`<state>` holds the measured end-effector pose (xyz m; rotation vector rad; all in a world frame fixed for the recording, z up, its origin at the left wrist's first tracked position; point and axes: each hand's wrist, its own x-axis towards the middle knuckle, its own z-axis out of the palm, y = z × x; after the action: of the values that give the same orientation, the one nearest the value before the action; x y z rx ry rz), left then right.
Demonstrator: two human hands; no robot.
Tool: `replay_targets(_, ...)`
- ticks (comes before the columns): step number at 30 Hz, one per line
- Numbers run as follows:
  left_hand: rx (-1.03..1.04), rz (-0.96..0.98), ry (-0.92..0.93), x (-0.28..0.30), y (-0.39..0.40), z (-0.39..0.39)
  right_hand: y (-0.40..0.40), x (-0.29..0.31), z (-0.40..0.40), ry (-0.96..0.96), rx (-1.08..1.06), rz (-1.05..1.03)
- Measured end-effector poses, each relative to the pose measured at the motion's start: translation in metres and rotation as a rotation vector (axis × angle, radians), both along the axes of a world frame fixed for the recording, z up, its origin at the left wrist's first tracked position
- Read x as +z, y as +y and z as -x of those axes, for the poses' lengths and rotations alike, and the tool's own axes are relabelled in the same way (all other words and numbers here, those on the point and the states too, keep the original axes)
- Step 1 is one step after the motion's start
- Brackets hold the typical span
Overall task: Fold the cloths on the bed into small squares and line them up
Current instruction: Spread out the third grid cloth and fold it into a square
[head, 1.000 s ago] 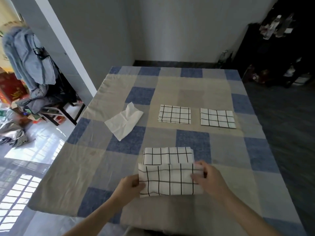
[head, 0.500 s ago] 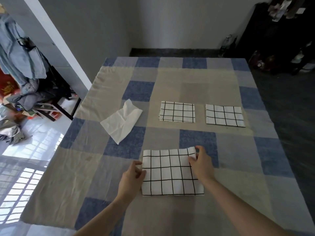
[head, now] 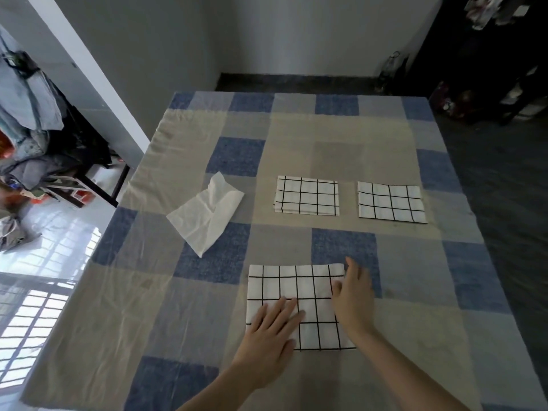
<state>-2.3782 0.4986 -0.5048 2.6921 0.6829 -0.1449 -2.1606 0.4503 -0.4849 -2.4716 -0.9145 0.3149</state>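
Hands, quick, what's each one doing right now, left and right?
Left hand: open, fingers flat on the grid cloth.
Right hand: open, resting at that cloth's right edge, holding nothing.

Both forearms are bare, with no sleeve in view. The left hand point(head: 271, 336) and right hand point(head: 354, 301) seem to wear no rings or watch (wrists slightly blurred).

white black-grid cloths point(head: 299, 295), plain white cloth point(head: 204, 218), blue-beige checked bedsheet point(head: 341, 155)

Probably a home bedroom: checked bed point(head: 296, 161), clothes-heaped chair point(head: 59, 173).
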Motion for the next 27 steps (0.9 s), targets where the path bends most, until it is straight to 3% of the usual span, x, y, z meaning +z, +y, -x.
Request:
replay_targets(3,0.002,-0.028,0.018,-0.002,-0.003,-0.003,0.002,0.012,0.026,-0.240,0.266,-0.079)
replay_targets(6,-0.018,-0.011,0.021,-0.002,-0.001,-0.004,0.000,0.006,0.062,-0.149,0.578,-0.057)
replay_targets(10,-0.034,-0.021,0.028,-0.001,0.000,-0.001,-0.025,-0.025,0.059,-0.150,0.633,0.139)
replay_targets(19,-0.042,-0.071,0.095,0.000,0.002,0.003,-0.083,-0.013,-0.009,-0.230,0.231,0.343)
replay_targets(23,-0.026,-0.065,0.118,-0.002,0.002,0.001,-0.088,0.002,0.010,-0.183,0.065,0.278)
replay_targets(27,-0.033,-0.035,0.101,0.000,0.003,0.000,-0.090,0.018,0.035,0.153,-0.114,0.068)
